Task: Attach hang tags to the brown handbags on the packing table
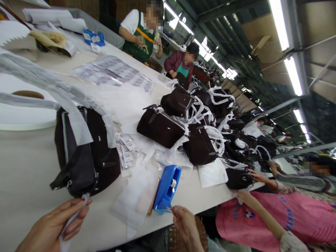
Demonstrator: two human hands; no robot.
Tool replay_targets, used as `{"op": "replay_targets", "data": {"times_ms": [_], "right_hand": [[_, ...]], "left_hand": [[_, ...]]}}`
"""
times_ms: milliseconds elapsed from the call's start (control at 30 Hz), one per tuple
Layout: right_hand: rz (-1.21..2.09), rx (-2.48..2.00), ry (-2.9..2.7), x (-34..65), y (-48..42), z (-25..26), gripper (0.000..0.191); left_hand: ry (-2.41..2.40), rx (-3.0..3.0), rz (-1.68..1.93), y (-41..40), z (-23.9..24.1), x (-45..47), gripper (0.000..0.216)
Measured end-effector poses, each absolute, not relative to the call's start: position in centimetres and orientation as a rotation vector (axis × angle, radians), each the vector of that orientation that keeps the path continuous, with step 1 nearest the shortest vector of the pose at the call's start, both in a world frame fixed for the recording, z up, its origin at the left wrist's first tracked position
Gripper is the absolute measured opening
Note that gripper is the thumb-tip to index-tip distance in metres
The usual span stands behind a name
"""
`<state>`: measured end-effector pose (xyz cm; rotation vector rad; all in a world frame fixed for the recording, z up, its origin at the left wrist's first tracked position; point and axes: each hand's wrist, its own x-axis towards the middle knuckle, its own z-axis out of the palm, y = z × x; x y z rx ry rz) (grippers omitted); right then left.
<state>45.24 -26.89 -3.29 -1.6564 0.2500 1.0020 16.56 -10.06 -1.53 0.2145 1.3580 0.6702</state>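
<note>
Handbag [106, 175] of dark brown fabric, its long handles [31, 75] wrapped in white tissue, lies on the pale worktable [28, 168] at the person's left, with a zip running along its top and a leather strap end hanging off the side. Just below its near end is the left hand [56, 224], thumb and fingers closed around a narrow white strip [69, 222] whose upper tip reaches the bag; whether the strip is fastened there cannot be told.

At the table's near edge, the right hand [186, 224] has its thumb and index fingertips pinched together at the near end of a blue tape dispenser [160, 192]; whatever sits between them is too small to make out. A narrow brown stick [151, 203] lies along the dispenser's left side, and a thin white tissue sheet [133, 201] is spread between the two hands. Small packets with printed labels [127, 152] lie close to the handbag's right side.

Beyond the dispenser, more dark handbags [160, 129] with white-wrapped handles crowd the table. On the right, a co-worker in a pink apron [265, 217] has both hands at a small black bag [237, 178]. Across the table, a person in a green apron [136, 49] holds a glass jar [156, 42].
</note>
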Motion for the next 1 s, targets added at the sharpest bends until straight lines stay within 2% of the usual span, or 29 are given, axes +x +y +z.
{"op": "replay_targets", "data": {"times_ms": [167, 267, 833, 1000], "right_hand": [[1.145, -1.664, 0.203, 46.5, -25.2, -2.3, 0.012], [1.191, -1.680, 0.181, 46.9, -24.7, -1.8, 0.011], [0.839, -1.874, -0.267, 44.7, -27.1, -3.5, 0.045], [0.680, -1.995, -0.374, 43.9, -27.6, -4.5, 0.044]], "left_hand": [[1.303, 0.169, 0.619, -9.9, -1.8, 16.4, 0.033], [1.320, 0.153, 0.610, -9.8, -1.5, 16.5, 0.034], [1.277, 0.140, 0.588, -9.5, -1.5, 16.4, 0.043], [1.267, 0.155, 0.582, -9.5, -1.5, 16.4, 0.040]]}}
